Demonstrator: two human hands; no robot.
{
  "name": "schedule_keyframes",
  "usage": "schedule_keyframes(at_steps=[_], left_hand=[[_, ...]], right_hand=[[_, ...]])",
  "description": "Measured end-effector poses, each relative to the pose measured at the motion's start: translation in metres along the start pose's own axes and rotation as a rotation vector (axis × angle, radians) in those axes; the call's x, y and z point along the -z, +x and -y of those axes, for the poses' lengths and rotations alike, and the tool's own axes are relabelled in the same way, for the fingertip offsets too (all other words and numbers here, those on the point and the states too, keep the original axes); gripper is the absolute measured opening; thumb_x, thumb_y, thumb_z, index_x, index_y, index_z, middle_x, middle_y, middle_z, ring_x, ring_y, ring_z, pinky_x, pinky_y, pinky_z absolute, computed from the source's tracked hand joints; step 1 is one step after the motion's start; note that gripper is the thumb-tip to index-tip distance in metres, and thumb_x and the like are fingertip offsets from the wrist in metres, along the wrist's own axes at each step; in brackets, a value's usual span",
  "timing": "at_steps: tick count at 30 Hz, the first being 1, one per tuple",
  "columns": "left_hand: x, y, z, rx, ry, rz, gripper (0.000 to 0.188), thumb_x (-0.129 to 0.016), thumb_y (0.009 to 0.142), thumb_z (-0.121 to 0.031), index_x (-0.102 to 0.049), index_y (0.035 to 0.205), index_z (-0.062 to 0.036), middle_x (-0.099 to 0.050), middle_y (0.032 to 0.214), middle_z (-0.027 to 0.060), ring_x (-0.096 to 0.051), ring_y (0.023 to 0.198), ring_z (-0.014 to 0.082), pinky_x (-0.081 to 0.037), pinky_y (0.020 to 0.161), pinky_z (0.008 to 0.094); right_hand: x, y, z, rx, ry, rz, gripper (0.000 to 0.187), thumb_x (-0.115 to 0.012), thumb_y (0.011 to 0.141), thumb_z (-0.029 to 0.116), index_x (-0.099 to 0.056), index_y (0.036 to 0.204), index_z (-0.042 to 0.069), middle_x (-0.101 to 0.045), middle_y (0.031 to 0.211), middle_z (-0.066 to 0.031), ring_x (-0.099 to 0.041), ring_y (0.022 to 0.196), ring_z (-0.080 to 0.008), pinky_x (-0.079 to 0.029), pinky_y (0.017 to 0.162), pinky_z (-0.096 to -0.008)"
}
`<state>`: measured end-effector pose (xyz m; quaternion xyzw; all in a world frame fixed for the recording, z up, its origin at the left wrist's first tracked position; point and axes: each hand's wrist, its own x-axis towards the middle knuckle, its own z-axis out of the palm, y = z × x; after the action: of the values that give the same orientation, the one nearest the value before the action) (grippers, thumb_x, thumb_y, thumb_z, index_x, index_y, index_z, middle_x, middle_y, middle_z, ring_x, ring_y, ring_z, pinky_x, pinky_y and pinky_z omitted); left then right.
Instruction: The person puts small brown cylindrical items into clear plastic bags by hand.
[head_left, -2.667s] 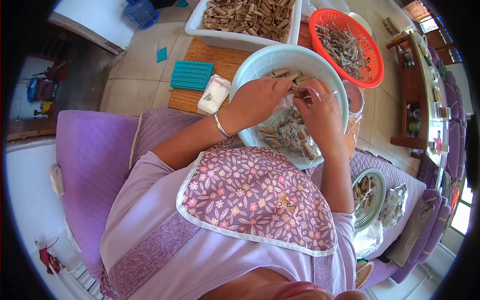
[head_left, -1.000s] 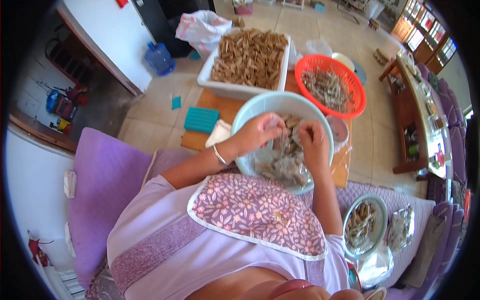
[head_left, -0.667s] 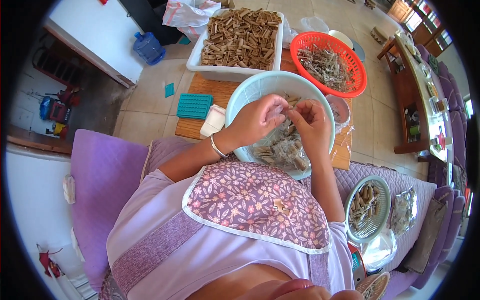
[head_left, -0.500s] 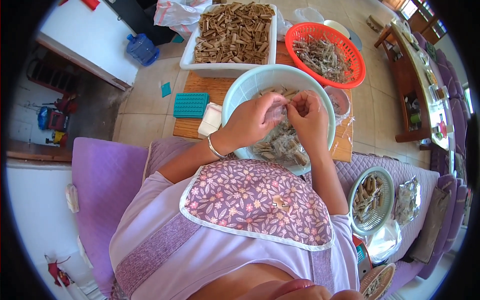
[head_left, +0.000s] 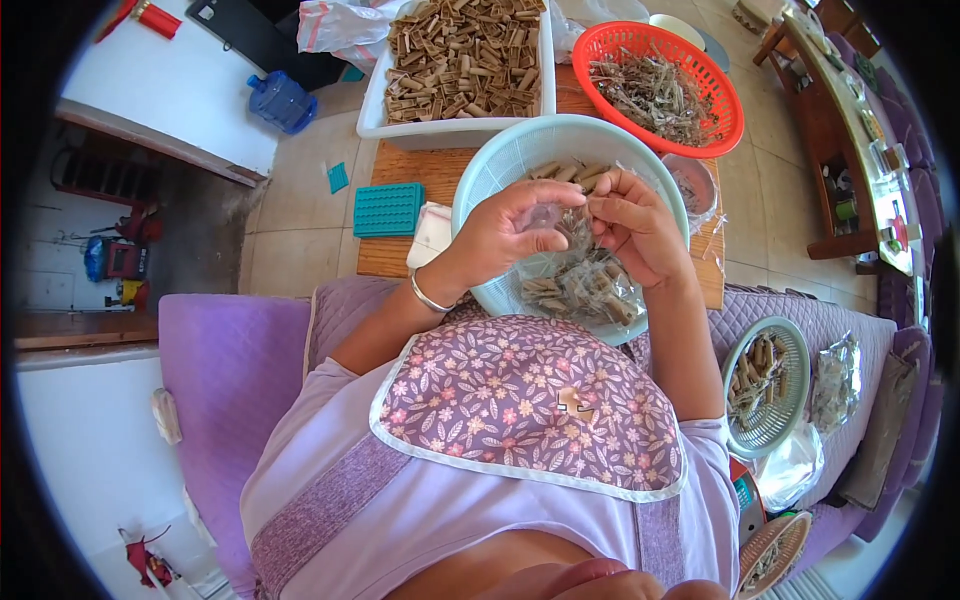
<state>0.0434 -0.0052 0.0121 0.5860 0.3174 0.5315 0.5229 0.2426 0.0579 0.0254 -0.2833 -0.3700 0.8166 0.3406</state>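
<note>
Over a pale green basket, my two hands meet with fingertips almost touching. My left hand curls its thumb and fingers around a thin clear plastic bag. Beside it my right hand is pinched closed at the mouth of the plastic; whatever sits between those fingertips is too small to make out. Below the hands, clear packets of brownish pieces lie in the basket. Loose tan rolled pieces show behind my fingers.
Behind stands a white tub heaped with brown pieces, beside a red basket of dried strands. A teal ridged tray and a white box sit on the wooden table. Another green basket stands on the couch at right.
My hands have turned and opened slightly apart, with the left thumb lower and more clear plastic showing. The whole view has shifted a little.
</note>
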Motion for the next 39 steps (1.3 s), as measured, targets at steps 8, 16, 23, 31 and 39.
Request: schedule_keyframes(at_steps=[8,16,23,31,39], left_hand=[[0.004,-0.001,-0.012,0.247,-0.052,-0.065,0.031,-0.065,0.088,-0.003,-0.061,0.118,-0.0041,-0.061,0.120,0.0052,-0.057,0.107,0.0124,-0.048,0.091,0.0265],[0.004,-0.002,0.002,0.082,0.076,-0.098,0.033,-0.065,0.089,-0.005,-0.058,0.121,-0.0025,-0.061,0.119,0.0056,-0.058,0.099,0.0107,-0.052,0.080,0.0253],[0.008,-0.003,0.004,0.095,0.109,-0.017,0.032,-0.064,0.091,-0.007,-0.056,0.121,-0.0008,-0.059,0.118,0.0073,-0.058,0.100,0.0136,-0.052,0.081,0.0286],[0.004,0.000,-0.003,0.180,-0.019,-0.025,0.040,-0.072,0.087,-0.017,-0.054,0.120,-0.0043,-0.057,0.108,0.0023,-0.058,0.094,0.0125,-0.050,0.075,0.0251],[0.004,-0.001,-0.007,0.105,-0.133,0.008,0.041,-0.071,0.087,-0.016,-0.051,0.122,-0.0048,-0.053,0.111,0.0029,-0.051,0.102,0.0115,-0.046,0.086,0.0271]], right_hand=[[-0.007,-0.002,0.003,0.082,-0.219,-0.114,0.013,-0.063,0.088,0.009,-0.054,0.096,0.006,-0.059,0.079,-0.0007,-0.056,0.064,-0.0067,-0.044,0.054,-0.0189],[-0.018,-0.011,-0.009,0.226,-0.546,-0.192,0.021,-0.067,0.086,0.008,-0.053,0.100,0.002,-0.057,0.081,-0.0007,-0.053,0.069,-0.0058,-0.043,0.058,-0.0202],[-0.021,-0.013,-0.006,0.217,-0.484,-0.118,0.019,-0.067,0.086,0.005,-0.052,0.097,0.003,-0.056,0.081,-0.0002,-0.054,0.069,-0.0059,-0.043,0.056,-0.0205],[-0.024,-0.013,-0.007,0.248,-0.389,-0.126,0.017,-0.067,0.088,0.006,-0.051,0.094,0.004,-0.056,0.080,0.0000,-0.054,0.069,-0.0062,-0.044,0.056,-0.0204],[-0.019,-0.023,0.002,0.377,-0.591,-0.075,0.012,-0.063,0.088,-0.001,-0.061,0.100,0.000,-0.059,0.092,-0.0018,-0.057,0.076,-0.0079,-0.049,0.065,-0.0229]])
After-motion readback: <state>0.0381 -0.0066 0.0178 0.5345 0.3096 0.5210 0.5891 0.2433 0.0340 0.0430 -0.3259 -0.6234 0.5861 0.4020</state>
